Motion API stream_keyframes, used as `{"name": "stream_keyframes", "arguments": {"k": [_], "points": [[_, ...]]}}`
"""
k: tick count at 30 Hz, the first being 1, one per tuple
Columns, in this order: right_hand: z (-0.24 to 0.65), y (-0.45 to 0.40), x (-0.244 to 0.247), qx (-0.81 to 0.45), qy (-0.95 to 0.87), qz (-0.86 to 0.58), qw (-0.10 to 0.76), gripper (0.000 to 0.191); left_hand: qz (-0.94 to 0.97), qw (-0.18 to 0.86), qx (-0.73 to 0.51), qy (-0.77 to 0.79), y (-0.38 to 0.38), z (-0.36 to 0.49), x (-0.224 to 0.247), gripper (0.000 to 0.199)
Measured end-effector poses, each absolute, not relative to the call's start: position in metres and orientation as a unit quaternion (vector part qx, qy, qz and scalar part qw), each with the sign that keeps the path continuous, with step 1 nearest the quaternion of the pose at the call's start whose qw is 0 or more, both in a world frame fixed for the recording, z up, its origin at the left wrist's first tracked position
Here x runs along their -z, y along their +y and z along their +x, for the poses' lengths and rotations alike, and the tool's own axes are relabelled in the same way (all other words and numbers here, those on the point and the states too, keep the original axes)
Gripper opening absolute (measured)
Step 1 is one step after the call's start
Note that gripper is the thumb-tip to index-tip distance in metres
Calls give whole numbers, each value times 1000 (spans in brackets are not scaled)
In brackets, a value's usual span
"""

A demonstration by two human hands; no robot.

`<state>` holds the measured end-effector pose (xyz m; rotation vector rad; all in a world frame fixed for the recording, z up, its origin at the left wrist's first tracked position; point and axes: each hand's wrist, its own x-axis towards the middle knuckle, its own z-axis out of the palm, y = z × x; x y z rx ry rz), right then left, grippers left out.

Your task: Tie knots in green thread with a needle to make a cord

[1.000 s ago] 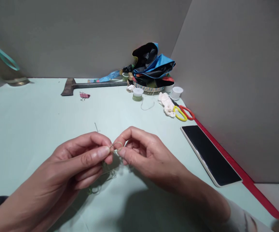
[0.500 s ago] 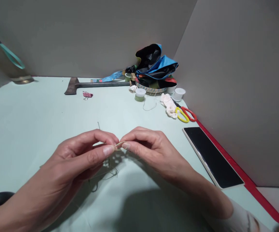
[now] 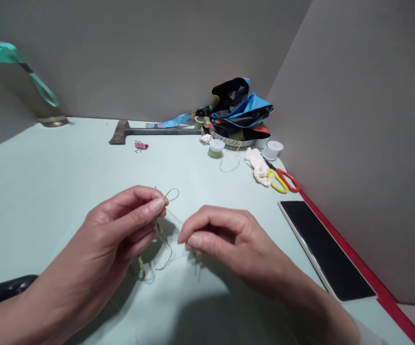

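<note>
My left hand [image 3: 117, 230] is closed in a pinch on a thin green cord [image 3: 141, 266]. A small loop of it stands out past the thumb and fingertip. Below the fingers hang loose strands and a knotted or braided length. Lower and to the right, my right hand [image 3: 225, 235] has its thumb and index finger pinched together on a strand of the cord, which runs across from the left hand. The strand's end inside the right fingers is hidden.
An axe [image 3: 164, 131] lies at the back, near a pink binder clip [image 3: 141, 145]. Thread spools [image 3: 216, 148], a blue and black pouch [image 3: 243, 108], crumpled white tissue [image 3: 257, 166] and scissors [image 3: 284, 181] sit at back right. A black-screened phone [image 3: 325, 249] lies right.
My hands have come apart: the right moved down and toward me, the left slightly up. A cord loop now shows above the left fingertips. The view has shifted slightly.
</note>
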<state>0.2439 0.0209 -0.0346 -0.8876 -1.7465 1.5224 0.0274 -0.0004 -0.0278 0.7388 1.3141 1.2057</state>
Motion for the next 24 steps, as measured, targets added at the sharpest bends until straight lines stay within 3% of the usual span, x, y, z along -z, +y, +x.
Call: {"name": "stream_keyframes", "arguments": {"k": [3,8,12,20,24], "points": [[238,14,36,-605,-672,-300,304,18,316,564,-523,555,1,29,25,41],[230,6,39,-547,-684,-305,374,35,336,544,-544,543,3,33,25,35],[229,3,39,-502,-677,-343,414,26,343,542,-544,541,2,35,26,37],[228,-3,49,-188,-701,-392,566,20,439,479,-515,559,-8,20,50,22],[226,-6,46,-143,-716,-378,569,20,468,444,-506,573,-11,16,58,20]]}}
